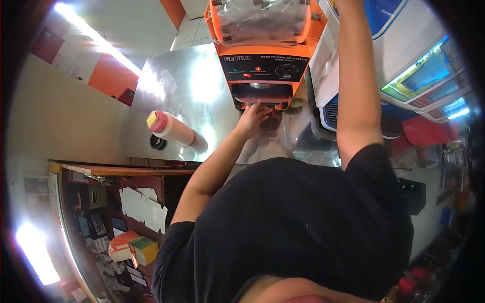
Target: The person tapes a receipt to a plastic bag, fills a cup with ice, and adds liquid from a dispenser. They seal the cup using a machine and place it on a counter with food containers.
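An orange cup sealing machine [267, 63] with a black control panel and small lit lamps stands on the metal counter. My left hand [254, 117] is at the machine's lower front opening, its fingers apart and touching or close to the tray edge; no object shows in it. A roll of clear plastic film [262, 21] sits on top of the machine. My right arm reaches up past the machine's right side, and the hand is cut off by the top edge of the view.
A bottle with a pink cap [171, 129] stands on the metal counter [174, 76] to the left, beside a black round lid [157, 142]. White and blue appliances are at the right. Below the counter, an open cabinet holds boxes [143, 251] and papers.
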{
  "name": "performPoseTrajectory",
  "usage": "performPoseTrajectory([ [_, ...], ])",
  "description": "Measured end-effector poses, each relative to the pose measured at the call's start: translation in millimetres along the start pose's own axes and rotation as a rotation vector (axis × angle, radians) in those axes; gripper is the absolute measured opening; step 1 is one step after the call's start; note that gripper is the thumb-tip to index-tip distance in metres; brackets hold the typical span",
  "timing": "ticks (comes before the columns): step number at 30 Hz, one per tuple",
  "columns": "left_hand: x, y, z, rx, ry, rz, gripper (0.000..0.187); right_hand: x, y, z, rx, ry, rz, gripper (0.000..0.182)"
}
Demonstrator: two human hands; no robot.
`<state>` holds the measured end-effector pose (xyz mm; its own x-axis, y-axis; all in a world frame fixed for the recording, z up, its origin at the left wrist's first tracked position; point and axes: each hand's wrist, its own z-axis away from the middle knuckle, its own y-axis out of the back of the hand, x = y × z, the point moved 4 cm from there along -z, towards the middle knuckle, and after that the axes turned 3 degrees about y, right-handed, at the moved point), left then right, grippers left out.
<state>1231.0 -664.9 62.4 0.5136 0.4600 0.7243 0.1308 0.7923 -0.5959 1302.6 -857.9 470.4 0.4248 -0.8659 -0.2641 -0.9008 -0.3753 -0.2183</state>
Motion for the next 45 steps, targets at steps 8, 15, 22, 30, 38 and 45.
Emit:
performPoseTrajectory([
  [8, -24.3, 25.2, 87.2, -0.2, 0.163, -0.138, 0.043, -28.8, 176.2, 187.3, -0.926, -0.201, -0.515, 0.018],
  [15, -33.5, 37.3, 114.3, -0.183, 0.087, -0.459, 0.048, 56.0, 227.3, 373.8, -0.971, -1.655, -0.482, 0.028],
  [22, -15.0, 50.4, 119.3, -0.017, -0.053, -0.271, 0.065, 8.5, 171.5, 405.0, -0.783, -2.132, -1.218, 0.05],
  [30, 102.3, -61.5, 100.0, -0.039, -0.757, -1.538, 0.098, -30.2, 143.9, 359.8, -0.677, -2.028, -1.55, 0.061],
  [38, 113.3, -87.3, 78.7, -0.183, -0.671, -1.624, 0.093, -8.3, 152.8, 373.9, -0.651, -2.065, -1.354, 0.059],
  [45, 123.5, -101.1, 80.6, -0.224, -0.757, -1.67, 0.093, -16.2, 155.0, 362.2, -0.642, -2.009, -1.44, 0.058],
])
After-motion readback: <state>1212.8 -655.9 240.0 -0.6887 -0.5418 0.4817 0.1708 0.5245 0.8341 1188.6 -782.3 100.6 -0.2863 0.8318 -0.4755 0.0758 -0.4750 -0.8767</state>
